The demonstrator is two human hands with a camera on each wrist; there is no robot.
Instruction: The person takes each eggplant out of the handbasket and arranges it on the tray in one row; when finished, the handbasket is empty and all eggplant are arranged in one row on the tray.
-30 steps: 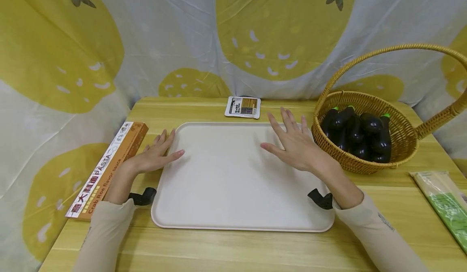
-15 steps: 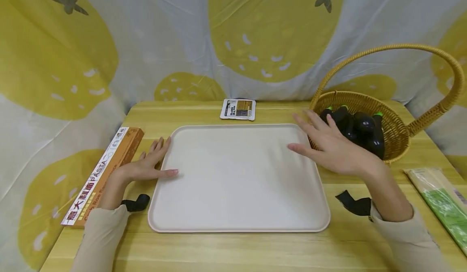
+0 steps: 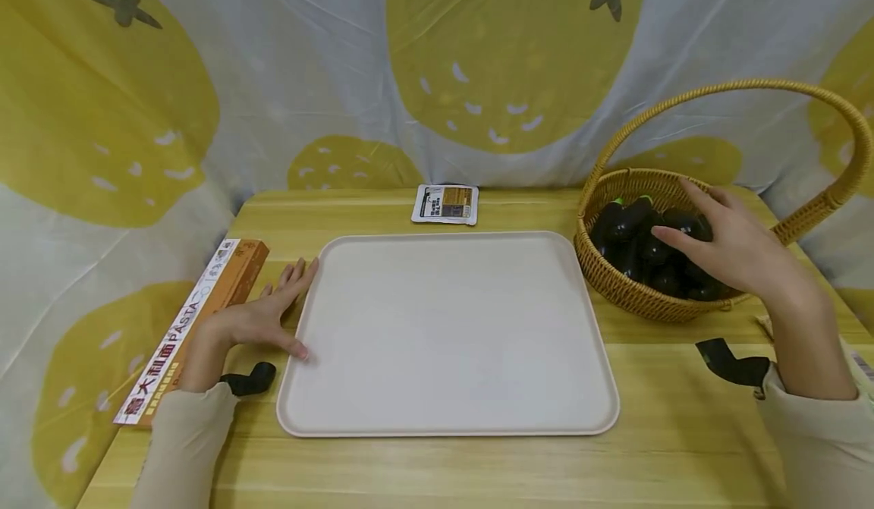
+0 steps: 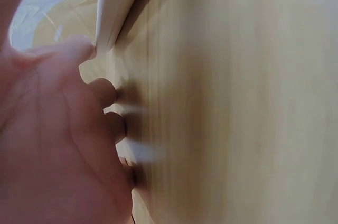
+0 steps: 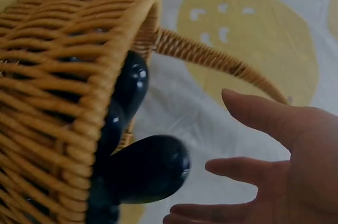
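Note:
A white rectangular tray (image 3: 444,334) lies in the middle of the table. My left hand (image 3: 262,323) is at its left side, fingers spread, fingertips at the table and rim, thumb over the tray's edge. To the right, a wicker basket (image 3: 631,293) with a tall handle holds several dark, glossy eggplants (image 3: 628,221). Over its right part hovers my right hand (image 3: 734,243), fingers extended and apart, hiding some of them. In the right wrist view one eggplant (image 5: 153,171) pokes above the rim, a small gap from the fingertips.
An orange and white pasta box (image 3: 187,327) lies left of the tray, partly behind the left forearm. A small flat packet (image 3: 445,204) sits beyond the tray. At the far right, a clear and green package is mostly covered by the right arm. Patterned cloth (image 3: 321,76) hangs behind.
My right hand has moved right, from above the tray to over the eggplant basket. The left hand has stayed by the tray's left side, its thumb shifting nearer the rim.

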